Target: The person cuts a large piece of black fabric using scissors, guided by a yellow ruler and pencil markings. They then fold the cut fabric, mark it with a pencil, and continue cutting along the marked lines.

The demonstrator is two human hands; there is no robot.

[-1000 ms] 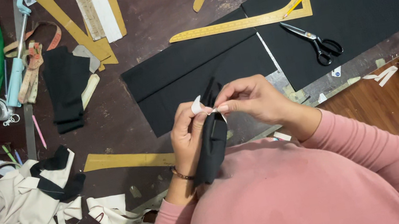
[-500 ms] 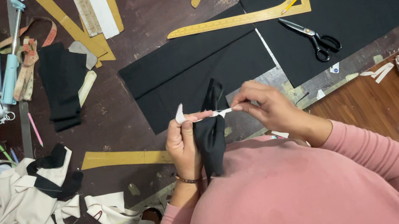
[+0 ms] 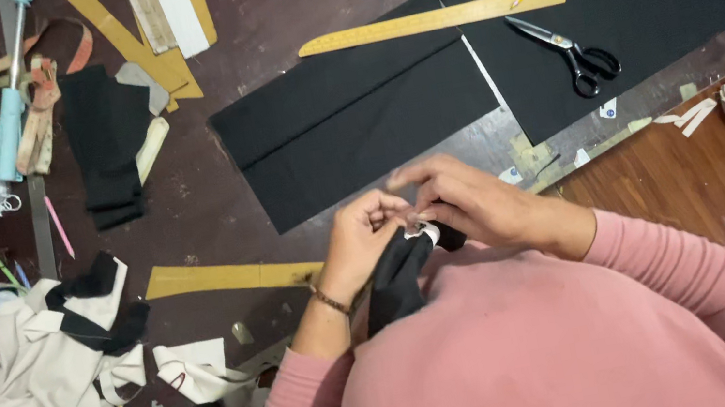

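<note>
Across the dark table [image 3: 253, 16], large black fabric panels [image 3: 369, 124] are lying flat, with a yellow L-square [image 3: 449, 14] and scissors [image 3: 575, 55] resting on them. Cream and black cloth [image 3: 9, 380] is heaped at the left edge. Near the body, a pink sleeve [image 3: 689, 276] is reaching in. Both hands are meeting over a black strip [image 3: 394, 277] hanging just below them: the left hand [image 3: 364, 242] is pinching its top, and the right hand [image 3: 471, 205] is curling its fingers closed on a small white piece [image 3: 429, 233] at the strip's upper end.
</note>
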